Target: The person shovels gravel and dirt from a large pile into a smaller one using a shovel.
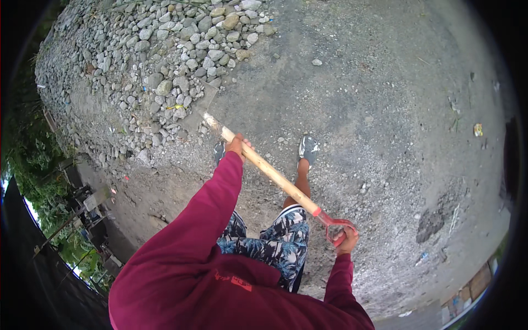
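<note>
A shovel with a pale wooden shaft and a red D-shaped grip slants across the view, from lower right to upper left. My left hand is wrapped round the shaft low down, near the blade. At the other end my right hand is closed on the red grip. The flat grey shovel blade lies at the right edge of a heap of grey stones. Its colour blends with the ground, so its outline is hard to make out.
My shoes stand on gravelly ground, the right shoe in plain sight and the left partly hidden behind my left hand. A yellow scrap lies among the stones. Green plants and clutter line the left side. Litter lies far right.
</note>
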Demonstrator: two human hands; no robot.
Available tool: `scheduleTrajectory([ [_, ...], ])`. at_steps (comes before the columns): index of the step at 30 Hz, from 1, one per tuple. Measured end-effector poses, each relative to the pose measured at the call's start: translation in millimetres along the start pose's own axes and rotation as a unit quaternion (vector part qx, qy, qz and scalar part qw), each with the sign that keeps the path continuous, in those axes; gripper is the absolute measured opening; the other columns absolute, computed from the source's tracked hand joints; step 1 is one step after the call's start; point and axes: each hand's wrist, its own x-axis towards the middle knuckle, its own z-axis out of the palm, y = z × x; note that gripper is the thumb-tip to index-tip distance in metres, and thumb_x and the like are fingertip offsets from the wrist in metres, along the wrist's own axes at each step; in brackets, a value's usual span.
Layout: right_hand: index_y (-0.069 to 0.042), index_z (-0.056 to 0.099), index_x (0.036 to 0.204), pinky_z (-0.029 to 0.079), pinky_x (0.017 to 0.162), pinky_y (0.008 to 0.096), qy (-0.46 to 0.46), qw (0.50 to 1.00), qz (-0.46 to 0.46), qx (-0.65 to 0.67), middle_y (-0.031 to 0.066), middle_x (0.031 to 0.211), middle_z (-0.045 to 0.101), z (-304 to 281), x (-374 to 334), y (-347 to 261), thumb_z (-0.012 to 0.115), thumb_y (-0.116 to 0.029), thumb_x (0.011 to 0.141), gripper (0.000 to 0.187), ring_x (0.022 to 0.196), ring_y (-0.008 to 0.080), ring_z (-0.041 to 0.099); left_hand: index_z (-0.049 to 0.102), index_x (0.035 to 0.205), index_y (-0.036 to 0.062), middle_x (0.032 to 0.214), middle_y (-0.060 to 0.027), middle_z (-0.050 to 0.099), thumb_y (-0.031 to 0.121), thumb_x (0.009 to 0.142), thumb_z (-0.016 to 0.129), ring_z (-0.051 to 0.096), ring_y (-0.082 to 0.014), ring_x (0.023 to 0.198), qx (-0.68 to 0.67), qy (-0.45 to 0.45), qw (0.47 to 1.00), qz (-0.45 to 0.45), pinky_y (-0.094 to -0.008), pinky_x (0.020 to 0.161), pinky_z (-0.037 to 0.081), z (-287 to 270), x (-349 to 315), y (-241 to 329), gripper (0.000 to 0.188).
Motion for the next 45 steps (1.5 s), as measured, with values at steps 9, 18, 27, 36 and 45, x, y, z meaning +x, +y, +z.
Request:
scheduleTrajectory([
  [9, -0.006, 0.058, 0.072, 0.041, 0.035, 0.0314, 0.202, 0.976, -0.082, -0.027, 0.0037, 0.05, 0.049, -87.4, -215.3, -84.7, 0.06, -0.024, 0.078, 0.019, 0.037, 0.018, 0.047, 0.05, 0.091, 0.0052, 0.07, -0.0092, 0.054, 0.019, 0.082, 0.065, 0.056, -0.0237, 0.053, 0.054, -0.111, 0.977, -0.172, -0.0436, 0.047, 0.052, 63.1, -127.4, -87.5, 0.022],
  [18, -0.007, 0.055, 0.07, 0.041, 0.035, 0.0325, 0.292, 0.949, -0.122, -0.005, 0.0044, 0.049, 0.049, 103.1, -311.2, -129.4, 0.059, -0.027, 0.083, 0.025, 0.037, 0.0196, 0.047, 0.053, 0.085, 0.0006, 0.065, -0.011, 0.055, 0.018, 0.081, 0.063, 0.056, -0.0261, 0.049, 0.098, -0.181, 0.951, -0.232, -0.0438, 0.046, 0.052, 84.8, -99.1, -24.6, 0.02],
  [27, -0.008, 0.056, 0.084, 0.047, 0.071, 0.0424, -0.343, 0.92, -0.029, 0.185, 0.0072, 0.075, 0.057, 574.2, -290.6, -200.6, 0.06, -0.028, 0.09, 0.02, 0.072, 0.0241, 0.056, 0.054, 0.081, -0.0034, 0.06, -0.0102, 0.057, 0.016, 0.078, 0.061, 0.057, -0.0198, 0.046, -0.055, -0.16, 0.948, 0.27, -0.0338, 0.041, 0.048, 143.2, -58.8, 573.8, 0.02],
  [36, -0.002, 0.051, 0.085, 0.051, 0.071, 0.0456, -0.684, 0.668, -0.166, -0.242, 0.0096, 0.074, 0.055, 645.1, -420.9, -246.2, 0.076, -0.009, 0.071, 0.029, 0.072, 0.0256, 0.059, 0.052, 0.102, -0.0047, 0.078, -0.0163, 0.061, 0.03, 0.083, 0.063, 0.063, -0.0247, 0.062, -0.363, -0.24, 0.891, 0.133, -0.0408, 0.051, 0.054, -12.7, -93.6, 554.7, 0.041],
  [45, -0.004, 0.055, 0.068, 0.037, 0.051, 0.0292, -0.74, 0.035, -0.113, -0.663, 0.004, 0.059, 0.05, 699.4, -427.5, -279.5, 0.08, -0.028, 0.072, 0.035, 0.053, 0.0151, 0.046, 0.043, 0.116, 0.0018, 0.078, -0.0171, 0.055, 0.037, 0.079, 0.059, 0.057, -0.0316, 0.059, -0.614, 0.134, 0.768, -0.125, -0.0477, 0.057, 0.051, -172.0, -44.7, 194.0, 0.054],
])
